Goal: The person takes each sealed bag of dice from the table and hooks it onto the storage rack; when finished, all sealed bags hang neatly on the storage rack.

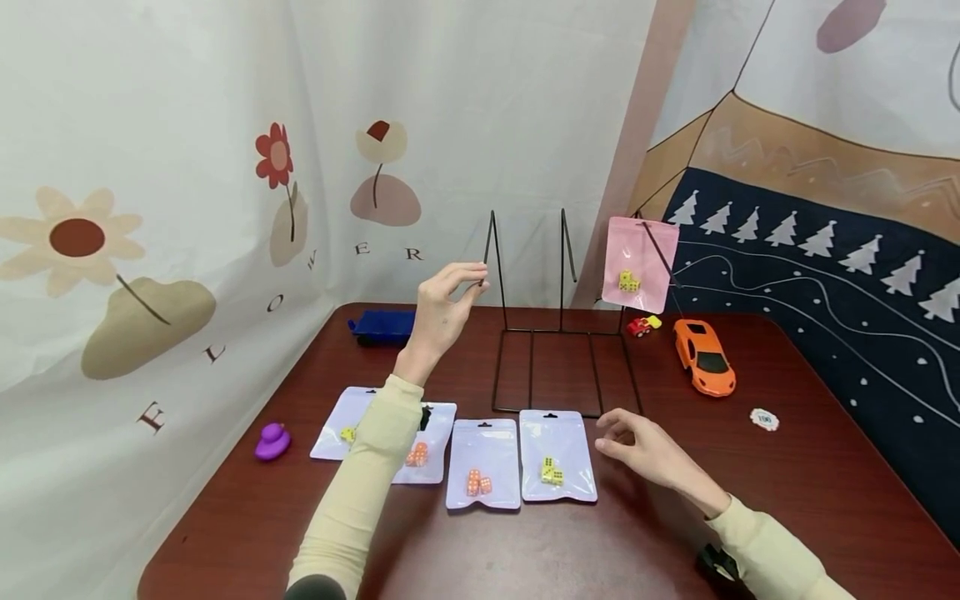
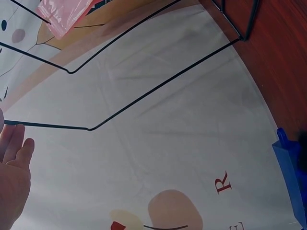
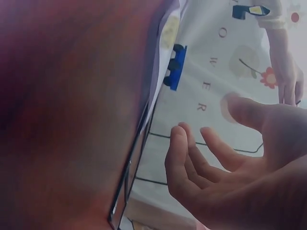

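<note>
My left hand (image 1: 444,307) is raised at the black wire rack (image 1: 555,332), thumb and fingers pinching the end of its left prong (image 2: 53,126). From the right prong hangs a pink zip bag (image 1: 618,250) with yellow dice inside. Relaxed and holding nothing, my right hand (image 1: 648,450) hovers over the table beside a lilac zip bag (image 1: 562,433) of yellow dice. Left of that lies a lilac bag of orange dice (image 1: 480,454). Two more lilac bags are partly covered by my left sleeve; one has orange dice (image 1: 417,454), the other yellow (image 1: 348,434).
On the right are an orange toy car (image 1: 705,358), a small red and yellow toy (image 1: 642,325) and a white chip (image 1: 764,419). A blue toy (image 1: 382,327) stands at the back left, a purple duck (image 1: 273,442) at the left edge. Printed cloth (image 1: 465,125) hangs behind the table.
</note>
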A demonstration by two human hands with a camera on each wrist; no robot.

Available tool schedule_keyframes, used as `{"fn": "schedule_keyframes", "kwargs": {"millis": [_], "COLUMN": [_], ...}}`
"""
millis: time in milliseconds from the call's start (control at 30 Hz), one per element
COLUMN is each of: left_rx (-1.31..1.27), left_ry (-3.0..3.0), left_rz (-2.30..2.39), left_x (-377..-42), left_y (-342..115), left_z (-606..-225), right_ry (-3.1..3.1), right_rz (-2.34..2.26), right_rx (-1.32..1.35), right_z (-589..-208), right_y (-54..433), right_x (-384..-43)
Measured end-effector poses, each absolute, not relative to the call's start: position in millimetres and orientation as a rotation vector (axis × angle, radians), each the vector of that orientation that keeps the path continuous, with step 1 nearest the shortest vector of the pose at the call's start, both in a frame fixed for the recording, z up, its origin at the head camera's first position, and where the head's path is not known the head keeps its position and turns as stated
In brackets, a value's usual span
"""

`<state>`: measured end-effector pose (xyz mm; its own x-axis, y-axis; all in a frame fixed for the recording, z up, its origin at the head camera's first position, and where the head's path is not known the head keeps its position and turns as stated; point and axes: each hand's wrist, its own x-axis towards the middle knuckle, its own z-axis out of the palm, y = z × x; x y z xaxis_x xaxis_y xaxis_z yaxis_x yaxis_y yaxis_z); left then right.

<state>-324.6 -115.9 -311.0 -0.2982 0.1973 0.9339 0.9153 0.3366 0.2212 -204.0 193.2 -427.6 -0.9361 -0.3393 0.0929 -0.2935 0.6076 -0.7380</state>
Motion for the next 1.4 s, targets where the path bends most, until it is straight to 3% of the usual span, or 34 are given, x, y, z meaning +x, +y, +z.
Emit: {"fn": "schedule_keyframes", "kwargs": {"millis": [633, 1400], "left_rx": [-0.993, -0.995], "left_ry": [-1.726, -1.736], "left_rz": [-1.029, -1.029], "left_x": [-326, -323], "left_y": [-116, -117], "left_z": [-312, -309], "right_ry": [2.365, 2.668], "right_rz": [-1.280, -1.420], "right_rx": [-0.672, -0.553], "right_z": [-442, -436], "right_y": [178, 177], "right_x": [-194, -194]}}
